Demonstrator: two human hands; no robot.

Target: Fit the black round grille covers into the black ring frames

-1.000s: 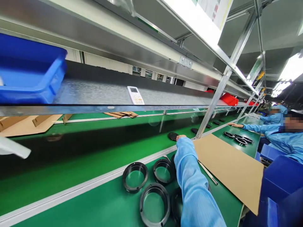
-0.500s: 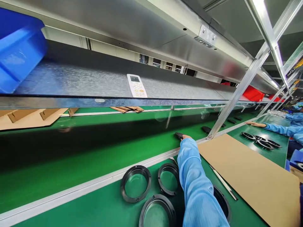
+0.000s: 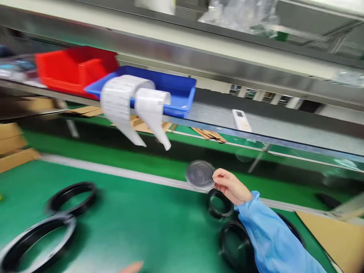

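My right hand (image 3: pixel 230 185), in a blue sleeve, pinches the right edge of a round dark grey cover (image 3: pixel 200 174) between thumb and fingers. The cover is held up above the bench edge, its flat face with a raised pattern turned toward me. Just below this hand, a small black ring (image 3: pixel 219 203) lies on the green bench, and a larger black ring (image 3: pixel 237 244) lies nearer, partly behind the sleeve. Of my left hand (image 3: pixel 132 267), only a stretched-out finger shows at the bottom edge, with nothing seen in it. Two more black rings (image 3: pixel 72 198) lie at the left, blurred.
Above the green belt (image 3: pixel 119 153) runs a metal shelf with a red bin (image 3: pixel 62 72), a blue bin (image 3: pixel 178 94), hanging paper label rolls (image 3: pixel 122 102) and a white remote control (image 3: pixel 241 120). Cardboard (image 3: pixel 335 235) lies at right, cardboard pieces (image 3: pixel 13 146) at far left.
My view has swung left. My right hand has come back from the belt with the round cover, lifting it over the bench edge. A finger of my left hand has entered at the bottom.
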